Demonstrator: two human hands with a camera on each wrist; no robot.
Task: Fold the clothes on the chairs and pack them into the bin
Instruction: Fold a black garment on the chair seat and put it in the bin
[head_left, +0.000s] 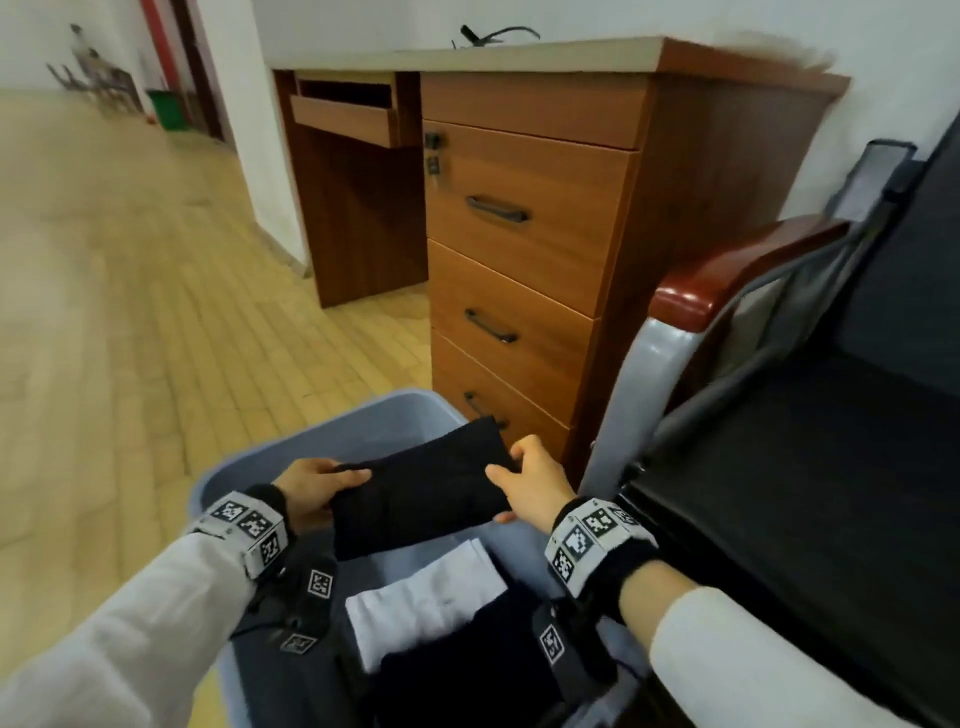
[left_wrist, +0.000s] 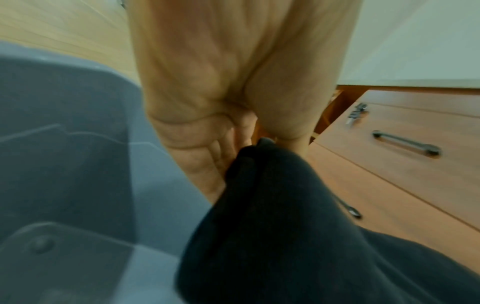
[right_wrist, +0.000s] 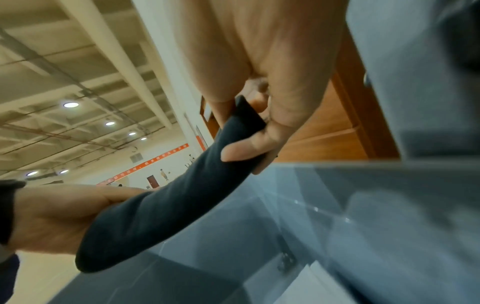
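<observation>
**Folded dark garment held over bin**

Yellow-tan tiled floor (head_left: 130, 312) fills the scene from 9 to 11 o'clock. At 6 o'clock sits the blue-grey plastic bin (head_left: 384, 415), open-topped, its far wall bare.

Left hand (head_left: 306, 491), at roughly 7 o'clock of the garment: thumb on top, fingers (left_wrist: 207, 164) curled beneath, pinching the left edge of the folded black fabric garment (head_left: 421, 493). Garment held flat above the bin's mouth, clear of the contents below.

Inside the bin, nearer the body at 6 o'clock: a folded white cloth (head_left: 426, 597), with a folded dark navy piece (head_left: 467, 670) overlapping its near edge.

Right hand (head_left: 530, 480), at 3 o'clock of the garment: thumb over the top, fingers wrapped under, gripping the right edge.

Brown wooden drawer cabinet (head_left: 524, 249) stands at 12 o'clock behind the bin. Black-seated chair with grey metal frame and red-brown armrest (head_left: 795, 467) occupies 3 o'clock, just beside the bin.
</observation>
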